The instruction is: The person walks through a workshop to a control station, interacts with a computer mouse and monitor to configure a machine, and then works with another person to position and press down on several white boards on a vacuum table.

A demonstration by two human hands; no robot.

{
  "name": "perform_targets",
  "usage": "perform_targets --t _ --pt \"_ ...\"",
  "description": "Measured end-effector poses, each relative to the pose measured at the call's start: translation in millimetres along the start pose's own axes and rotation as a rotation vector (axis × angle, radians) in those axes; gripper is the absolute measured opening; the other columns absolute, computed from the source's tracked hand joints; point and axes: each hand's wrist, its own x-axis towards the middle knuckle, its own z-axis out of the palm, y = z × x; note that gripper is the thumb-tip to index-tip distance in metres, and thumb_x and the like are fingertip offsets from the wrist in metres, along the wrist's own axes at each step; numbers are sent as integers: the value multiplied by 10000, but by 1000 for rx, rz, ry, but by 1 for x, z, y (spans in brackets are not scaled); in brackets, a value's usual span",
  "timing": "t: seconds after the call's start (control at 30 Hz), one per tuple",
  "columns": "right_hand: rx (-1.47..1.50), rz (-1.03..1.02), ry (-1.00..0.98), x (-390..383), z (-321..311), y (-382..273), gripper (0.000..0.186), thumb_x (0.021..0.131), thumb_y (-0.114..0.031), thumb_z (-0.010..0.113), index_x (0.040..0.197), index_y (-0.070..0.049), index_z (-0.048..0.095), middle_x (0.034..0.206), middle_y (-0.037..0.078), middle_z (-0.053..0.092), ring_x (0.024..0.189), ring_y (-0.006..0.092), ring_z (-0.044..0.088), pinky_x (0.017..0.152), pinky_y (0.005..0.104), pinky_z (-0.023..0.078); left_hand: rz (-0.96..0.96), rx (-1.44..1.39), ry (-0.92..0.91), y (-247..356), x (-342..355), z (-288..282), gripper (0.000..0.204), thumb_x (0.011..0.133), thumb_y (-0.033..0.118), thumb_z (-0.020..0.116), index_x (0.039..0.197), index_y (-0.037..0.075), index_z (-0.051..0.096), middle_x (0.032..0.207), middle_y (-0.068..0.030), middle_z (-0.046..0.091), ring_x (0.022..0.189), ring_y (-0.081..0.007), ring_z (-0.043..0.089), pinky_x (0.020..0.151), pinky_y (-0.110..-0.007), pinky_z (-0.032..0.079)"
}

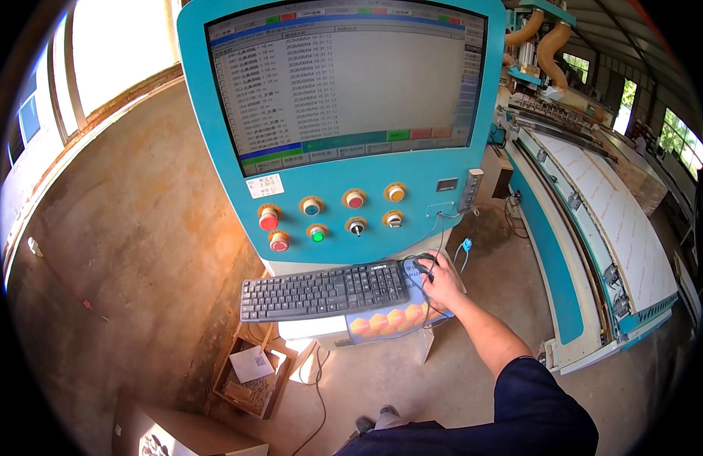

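Observation:
My right hand [442,281] is closed over a black mouse [425,261] on a patterned mouse pad [385,322], my bare forearm reaching up from the lower right. Left of the mouse lies a black keyboard [321,290] on the stand's shelf. Above them is a teal control console [404,169] with a lit screen [344,83] showing a list, and two rows of coloured push buttons and switches, including a red button [268,220] and a green one [318,235]. My left hand is out of view.
A large teal machine [556,266] with a long white bed runs along the right, hoses above it. A wooden box [237,387] with papers and a loose cable [321,410] are on the floor near my feet. A stained wall [101,213] with windows stands at the left.

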Motion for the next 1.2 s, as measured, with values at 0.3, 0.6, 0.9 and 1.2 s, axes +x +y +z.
perform_targets --t 0.3,0.6,0.9,1.2 --pt "-18 2 2 0 0 -1 382 793 -136 655 1173 -110 640 1345 157 482 1206 364 511 1007 416 453 -7 5 0 0 1 1 277 901 263 632 649 154 603 577 -3 515 461 -227 537 414 -358 392" --pt "-24 10 -31 1 -2 -2 393 819 -153 644 1210 -120 630 1360 157 472 1224 363 499 1020 411 443 14 10 33 -1 3 2 272 899 258 630 649 154 598 579 -7 513 458 -233 534 412 -363 392" --pt "-11 2 -14 1 1 1 374 816 -157 622 1190 -159 648 1349 136 476 1188 347 519 993 407 460 -39 26 56 -6 -9 10 278 900 248 624 641 155 588 576 -8 504 456 -234 529 409 -363 386" --pt "6 -9 -4 1 -1 5 358 808 -146 625 1164 -137 653 1342 145 480 1187 353 518 993 407 459 9 6 -10 -4 8 -1 310 905 259 625 620 153 561 569 -9 489 452 -235 523 412 -364 382"
